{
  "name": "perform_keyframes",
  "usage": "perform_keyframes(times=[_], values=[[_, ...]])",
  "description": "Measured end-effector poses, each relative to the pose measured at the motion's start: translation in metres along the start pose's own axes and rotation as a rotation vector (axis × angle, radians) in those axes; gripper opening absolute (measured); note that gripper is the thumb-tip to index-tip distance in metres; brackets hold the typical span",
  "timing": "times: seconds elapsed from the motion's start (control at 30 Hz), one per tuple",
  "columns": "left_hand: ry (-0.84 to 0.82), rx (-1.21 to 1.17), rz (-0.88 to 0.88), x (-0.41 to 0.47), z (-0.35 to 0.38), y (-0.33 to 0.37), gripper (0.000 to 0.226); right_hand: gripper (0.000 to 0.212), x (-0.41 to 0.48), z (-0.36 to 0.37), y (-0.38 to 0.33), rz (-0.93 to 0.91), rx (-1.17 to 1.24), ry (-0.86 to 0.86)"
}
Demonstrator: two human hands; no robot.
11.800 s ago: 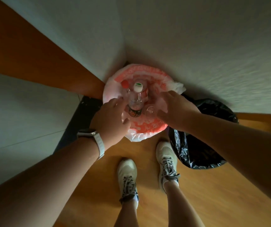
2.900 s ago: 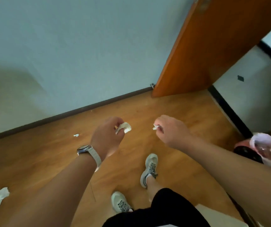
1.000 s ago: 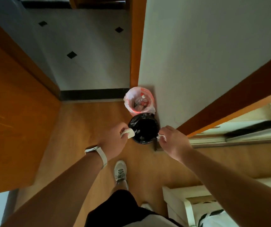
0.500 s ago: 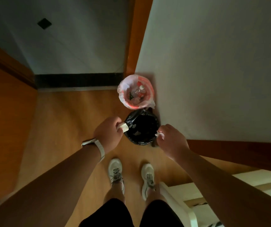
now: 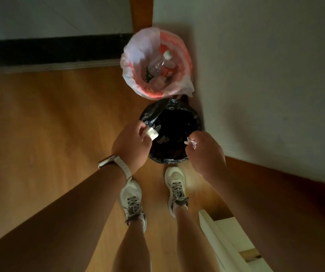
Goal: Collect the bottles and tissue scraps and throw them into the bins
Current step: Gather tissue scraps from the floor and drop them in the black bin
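Note:
Two bins stand against the wall. The far bin has a pink-and-white liner and holds clear plastic bottles. The near bin has a black liner, with a few pale scraps inside. My left hand pinches a white tissue scrap over the black bin's left rim. My right hand pinches a smaller tissue scrap over its right rim.
A pale wall runs along the right with a brown skirting board. My two feet in white sneakers stand on the wooden floor just before the black bin. A white furniture corner is at lower right. A black threshold strip crosses the far left.
I have come closer to the bins, which now look larger. Both hands, each still pinching its tissue scrap, now sit over the black bin's rim.

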State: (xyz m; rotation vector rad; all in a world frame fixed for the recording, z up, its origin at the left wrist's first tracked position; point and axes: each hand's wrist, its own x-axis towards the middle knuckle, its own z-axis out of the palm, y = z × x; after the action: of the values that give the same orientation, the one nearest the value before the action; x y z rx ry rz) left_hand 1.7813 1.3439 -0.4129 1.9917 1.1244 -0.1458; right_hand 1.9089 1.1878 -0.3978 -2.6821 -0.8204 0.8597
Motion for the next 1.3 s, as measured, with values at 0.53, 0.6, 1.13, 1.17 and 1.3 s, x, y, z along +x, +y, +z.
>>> perform_keyframes(times=[0.53, 0.6, 1.13, 1.17, 1.3], values=[[-0.125, 0.149, 0.063, 0.036, 0.091, -0.078, 0.037, 0.039, 0.036, 0.114, 0.060, -0.093, -0.184, -0.112], [-0.112, 0.250, 0.117, 0.029, 0.075, -0.077, 0.039, 0.040, 0.029, 0.104, 0.052, -0.105, -0.214, -0.141], [0.023, 0.474, 0.357, -0.071, -0.120, 0.010, 0.050, 0.049, -0.051, -0.075, -0.096, -0.331, -0.455, -0.129], [0.039, 0.479, 0.357, -0.080, -0.134, 0.018, 0.050, 0.048, -0.061, -0.087, -0.108, -0.337, -0.457, -0.120], [0.131, 0.506, 0.348, -0.120, -0.186, 0.046, 0.049, 0.047, -0.102, -0.128, -0.148, -0.407, -0.481, -0.085]])
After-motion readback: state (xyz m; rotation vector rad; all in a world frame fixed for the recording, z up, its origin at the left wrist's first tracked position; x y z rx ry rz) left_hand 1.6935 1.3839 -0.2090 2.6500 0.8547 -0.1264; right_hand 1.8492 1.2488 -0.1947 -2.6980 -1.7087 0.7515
